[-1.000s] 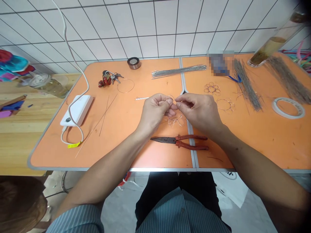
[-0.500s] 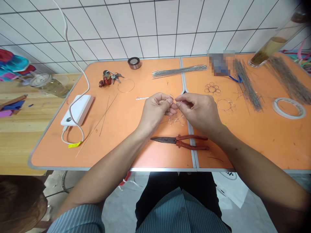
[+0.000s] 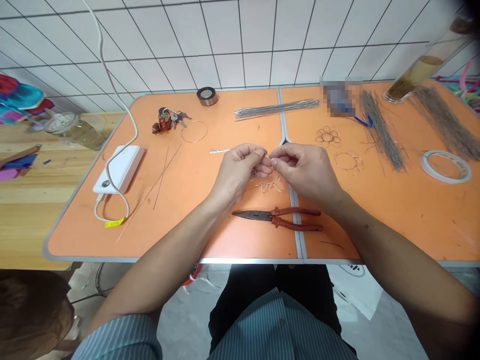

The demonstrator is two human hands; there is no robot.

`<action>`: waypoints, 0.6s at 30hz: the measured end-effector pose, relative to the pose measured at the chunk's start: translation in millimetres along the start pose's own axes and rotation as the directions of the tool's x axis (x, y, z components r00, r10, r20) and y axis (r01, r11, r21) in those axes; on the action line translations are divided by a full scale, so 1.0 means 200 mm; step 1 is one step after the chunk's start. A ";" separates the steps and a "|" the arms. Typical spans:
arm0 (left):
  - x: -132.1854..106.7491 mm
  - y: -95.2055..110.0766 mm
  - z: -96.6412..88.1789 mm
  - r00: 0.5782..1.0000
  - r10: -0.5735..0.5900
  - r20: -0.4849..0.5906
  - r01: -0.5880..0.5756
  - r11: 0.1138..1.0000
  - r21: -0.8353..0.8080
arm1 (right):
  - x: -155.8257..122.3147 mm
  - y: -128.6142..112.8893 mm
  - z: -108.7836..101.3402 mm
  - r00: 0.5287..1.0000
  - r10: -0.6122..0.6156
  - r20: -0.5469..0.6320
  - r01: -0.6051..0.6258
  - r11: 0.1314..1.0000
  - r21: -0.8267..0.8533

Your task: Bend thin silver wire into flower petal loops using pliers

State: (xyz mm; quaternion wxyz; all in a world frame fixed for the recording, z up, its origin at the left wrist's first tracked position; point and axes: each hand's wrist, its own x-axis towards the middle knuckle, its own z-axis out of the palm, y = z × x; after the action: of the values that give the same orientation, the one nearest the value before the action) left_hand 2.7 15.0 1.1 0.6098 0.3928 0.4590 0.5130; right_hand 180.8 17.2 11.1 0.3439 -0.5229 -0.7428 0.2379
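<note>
Close together above the middle of the table (image 3: 210, 200), both my hands are pinched on a thin copper-coloured wire (image 3: 267, 156). My left hand (image 3: 242, 167) grips it between thumb and forefinger, the other fingers curled beneath. Thumb and fingertips of my right hand (image 3: 309, 167) hold it just to the right; much of the wire is hidden by the fingers. Below the hands, thin wire loops like petals (image 3: 272, 186) show; I cannot tell whether they join the held wire. Nearer me lie red-handled long-nose pliers (image 3: 277, 217), jaws pointing left.
Wire flowers (image 3: 328, 136) and a looped wire ring (image 3: 348, 161) lie right of my hands. Wire bundles (image 3: 277, 109) lie farther back, near a tape roll (image 3: 207, 96) and keys (image 3: 174, 119). A white power bank (image 3: 119, 170) with its cable sits left; a white ring roll (image 3: 445, 166) lies right.
The small loop standing up above my left fingertips has dropped out of sight, and the petal-like loops below have shifted slightly. Both hands stay nearly in place.
</note>
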 end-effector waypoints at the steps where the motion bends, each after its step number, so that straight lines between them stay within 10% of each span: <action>1: 0.00 0.00 0.00 1.000 0.002 -0.002 -0.002 1.000 -0.014 | 0.00 0.00 0.00 1.000 0.001 0.005 -0.001 1.000 0.000; 18: 0.03 -0.02 -0.03 1.000 0.013 -0.021 -0.013 1.000 0.005 | 0.01 0.01 0.02 0.998 0.012 0.057 -0.016 0.997 0.075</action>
State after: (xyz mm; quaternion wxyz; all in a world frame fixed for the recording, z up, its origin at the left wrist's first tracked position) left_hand -2.5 20.9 -5.4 0.6006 0.3919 0.4642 0.5198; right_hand 179.7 19.7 7.4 0.3406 -0.5079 -0.7390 0.2827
